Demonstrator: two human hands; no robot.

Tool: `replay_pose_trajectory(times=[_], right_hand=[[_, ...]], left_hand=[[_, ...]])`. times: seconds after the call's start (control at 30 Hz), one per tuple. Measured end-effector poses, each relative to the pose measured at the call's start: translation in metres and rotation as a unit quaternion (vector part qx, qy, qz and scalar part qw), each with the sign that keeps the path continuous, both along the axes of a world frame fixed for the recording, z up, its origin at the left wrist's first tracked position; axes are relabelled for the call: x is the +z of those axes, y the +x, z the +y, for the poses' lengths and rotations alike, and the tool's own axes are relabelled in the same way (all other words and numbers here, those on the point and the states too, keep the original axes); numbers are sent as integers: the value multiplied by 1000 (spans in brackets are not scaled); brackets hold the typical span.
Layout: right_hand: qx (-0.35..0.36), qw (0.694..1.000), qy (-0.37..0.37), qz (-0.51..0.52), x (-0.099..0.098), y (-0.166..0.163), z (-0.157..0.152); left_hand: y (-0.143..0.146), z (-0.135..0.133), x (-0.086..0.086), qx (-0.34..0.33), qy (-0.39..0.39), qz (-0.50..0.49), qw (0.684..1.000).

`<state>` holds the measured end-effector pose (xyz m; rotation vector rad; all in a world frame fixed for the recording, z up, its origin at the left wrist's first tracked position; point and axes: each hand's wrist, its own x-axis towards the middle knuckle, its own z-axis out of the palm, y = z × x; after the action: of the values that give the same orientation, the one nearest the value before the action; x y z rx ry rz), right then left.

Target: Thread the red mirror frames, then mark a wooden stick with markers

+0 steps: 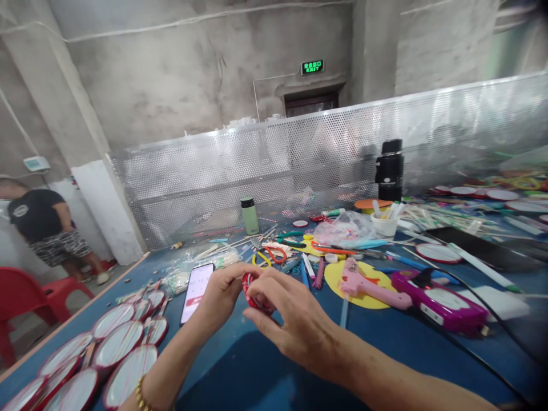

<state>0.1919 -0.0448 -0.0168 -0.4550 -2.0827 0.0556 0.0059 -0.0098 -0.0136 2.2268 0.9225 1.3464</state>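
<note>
My left hand (222,294) and my right hand (291,319) meet above the blue table (385,342), both pinched on a small red and white round piece (252,291) held between the fingertips. A phone (197,292) with a lit screen lies just left of my left hand. Several round red-rimmed white fans (120,342) lie in overlapping rows at the near left. A pink glue gun (368,285) rests on a yellow disc (357,277) to the right of my hands.
A purple glue gun (440,305) with a black cord lies at right. Scissors (269,254), pens, sticks, a green bottle (249,215) and a black bottle (389,169) crowd the far side before a perforated metal screen. A person stands at far left by a red chair (25,302).
</note>
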Motion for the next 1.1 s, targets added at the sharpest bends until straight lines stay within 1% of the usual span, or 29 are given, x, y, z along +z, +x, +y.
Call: replay_pose_trajectory(times=[0.17,0.27,0.33,0.43,0.53,0.7,0.87,1.1], right_hand=[[5,1000,-17,9,1,3,3],[3,998,-40,48,3,8,11],[-8,997,-39,67,5,13,18],[-11,998,-41,36,9,18,23],[-2,999,-46,6,10,19,21],[-8,999,-34,4,10,16,20],[-11,999,-34,12,9,16,22],[-10,999,-41,5,8,15,19]], left_hand=[[0,0,-1,1,-2,-6,1000],[-1,1,-1,0,-4,-11,1000],[0,0,-1,-4,-9,-11,1000],[1,-1,-1,-16,-18,-7,1000],[2,-3,1,-24,-26,-8,999],[3,-3,1,-30,-32,-14,999],[3,-2,-2,-36,-37,-16,999],[4,-4,0,-32,-46,-11,998]])
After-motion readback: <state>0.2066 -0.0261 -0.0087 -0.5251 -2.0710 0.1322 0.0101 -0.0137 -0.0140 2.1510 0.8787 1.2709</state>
